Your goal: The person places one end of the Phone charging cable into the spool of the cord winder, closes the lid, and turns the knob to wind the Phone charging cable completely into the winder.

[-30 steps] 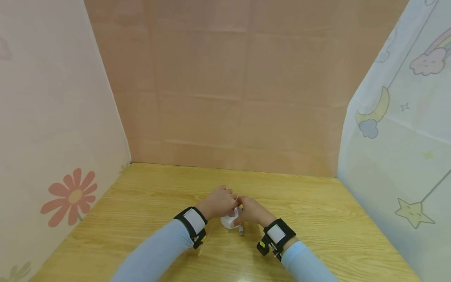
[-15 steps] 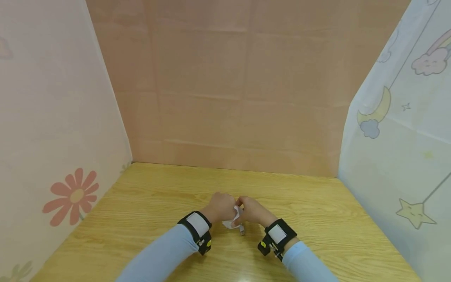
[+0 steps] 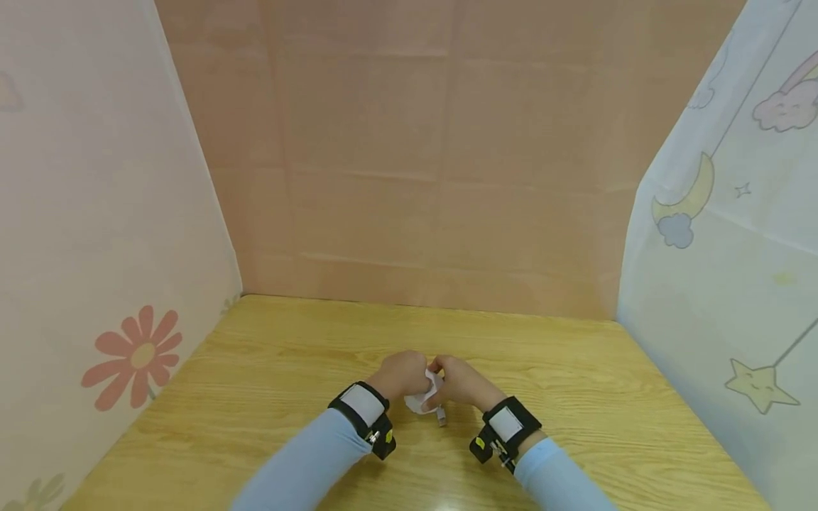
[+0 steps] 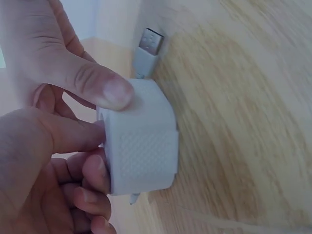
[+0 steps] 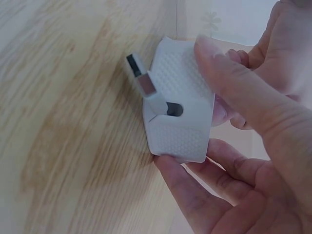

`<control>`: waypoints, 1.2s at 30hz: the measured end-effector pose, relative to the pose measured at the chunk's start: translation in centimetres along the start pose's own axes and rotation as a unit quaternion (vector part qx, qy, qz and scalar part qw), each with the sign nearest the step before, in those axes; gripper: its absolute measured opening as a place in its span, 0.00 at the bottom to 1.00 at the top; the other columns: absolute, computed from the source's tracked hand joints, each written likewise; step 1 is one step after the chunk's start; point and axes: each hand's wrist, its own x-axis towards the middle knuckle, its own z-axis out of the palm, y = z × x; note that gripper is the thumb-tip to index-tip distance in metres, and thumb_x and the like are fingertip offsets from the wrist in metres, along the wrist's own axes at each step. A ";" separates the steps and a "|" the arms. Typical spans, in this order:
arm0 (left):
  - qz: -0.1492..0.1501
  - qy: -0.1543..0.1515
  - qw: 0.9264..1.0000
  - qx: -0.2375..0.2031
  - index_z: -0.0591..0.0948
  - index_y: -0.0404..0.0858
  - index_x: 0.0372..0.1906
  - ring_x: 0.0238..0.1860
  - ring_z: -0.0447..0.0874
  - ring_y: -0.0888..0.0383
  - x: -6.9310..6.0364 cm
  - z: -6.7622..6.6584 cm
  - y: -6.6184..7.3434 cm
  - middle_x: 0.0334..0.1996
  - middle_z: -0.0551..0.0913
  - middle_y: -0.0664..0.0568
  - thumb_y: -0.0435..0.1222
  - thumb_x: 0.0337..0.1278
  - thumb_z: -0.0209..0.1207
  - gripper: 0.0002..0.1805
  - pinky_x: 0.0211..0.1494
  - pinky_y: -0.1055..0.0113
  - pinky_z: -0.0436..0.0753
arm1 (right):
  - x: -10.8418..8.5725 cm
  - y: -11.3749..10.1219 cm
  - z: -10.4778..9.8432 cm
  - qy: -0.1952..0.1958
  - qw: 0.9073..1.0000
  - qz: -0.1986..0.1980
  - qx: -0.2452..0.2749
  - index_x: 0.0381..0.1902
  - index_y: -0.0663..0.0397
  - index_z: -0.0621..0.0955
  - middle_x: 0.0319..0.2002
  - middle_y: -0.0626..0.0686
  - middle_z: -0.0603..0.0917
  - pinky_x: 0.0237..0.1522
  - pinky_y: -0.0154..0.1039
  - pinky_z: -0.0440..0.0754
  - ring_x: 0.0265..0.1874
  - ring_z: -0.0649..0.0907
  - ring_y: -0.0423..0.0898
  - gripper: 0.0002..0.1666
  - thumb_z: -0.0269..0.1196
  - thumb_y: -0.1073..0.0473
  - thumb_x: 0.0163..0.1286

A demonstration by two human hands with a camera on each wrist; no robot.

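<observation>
A white many-sided cable winder [image 3: 417,402] with a textured side sits between the two hands, low over the wooden table. A USB plug [image 4: 148,48] sticks out of its slot on a short white cable. With thumb on one face and fingers under the opposite edge, my right hand [image 3: 461,383] grips the case. My left hand [image 3: 402,374] is at the side opposite the plug, its thumb [image 4: 80,136] reaching into the winder's round middle and its other fingers curled against the case. What those fingertips hold inside is hidden. A small grey tip [image 4: 133,198] shows below the winder.
The wooden table [image 3: 549,369] runs to a brown covered back panel [image 3: 409,156]. White patterned sheets stand at the left [image 3: 96,213] and right [image 3: 722,284]. Both wrists wear black straps with small cameras.
My left hand has turned at the wrist and shifted slightly right and lower, its fingers now more curled over the winder. My right hand keeps its grip almost in place.
</observation>
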 end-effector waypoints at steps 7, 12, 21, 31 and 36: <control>-0.015 -0.004 1.000 -0.010 0.74 0.42 0.18 0.15 0.65 0.63 0.2 0.1 0.2 0.15 0.69 0.57 0.36 0.50 0.62 0.11 0.17 0.71 0.64 | -0.1 0.1 -0.1 0.001 1.000 -0.008 0.007 0.46 0.61 0.78 0.43 0.53 0.81 0.42 0.44 0.79 0.38 0.78 0.46 0.35 0.81 0.55 0.41; -0.017 -0.017 0.999 -0.029 0.75 0.41 0.19 0.16 0.66 0.62 0.4 0.0 0.2 0.16 0.70 0.56 0.36 0.50 0.63 0.10 0.18 0.70 0.65 | -0.1 0.2 -0.1 0.000 1.000 -0.005 0.010 0.46 0.61 0.78 0.44 0.53 0.81 0.42 0.43 0.78 0.38 0.78 0.45 0.35 0.81 0.56 0.41; -0.023 -0.022 0.998 -0.048 0.76 0.40 0.19 0.16 0.65 0.62 0.2 -0.2 0.2 0.15 0.70 0.56 0.35 0.50 0.64 0.10 0.18 0.70 0.64 | -0.1 -0.1 -0.2 0.000 1.000 -0.008 0.013 0.46 0.60 0.77 0.43 0.52 0.81 0.42 0.44 0.79 0.39 0.78 0.45 0.34 0.81 0.56 0.41; -0.019 -0.022 0.998 -0.059 0.76 0.40 0.20 0.15 0.65 0.61 -0.2 -0.4 0.3 0.16 0.69 0.56 0.34 0.51 0.63 0.10 0.18 0.70 0.64 | -0.1 0.0 -0.2 -0.003 1.000 0.000 0.014 0.47 0.59 0.77 0.44 0.52 0.81 0.42 0.44 0.78 0.39 0.78 0.45 0.35 0.81 0.55 0.42; -0.019 -0.018 0.998 -0.062 0.75 0.40 0.19 0.15 0.64 0.61 -0.3 -0.5 0.3 0.15 0.68 0.56 0.34 0.51 0.63 0.11 0.18 0.70 0.63 | -0.1 0.1 -0.1 0.000 1.000 -0.002 0.013 0.47 0.59 0.77 0.44 0.52 0.81 0.42 0.44 0.78 0.39 0.78 0.46 0.35 0.81 0.55 0.41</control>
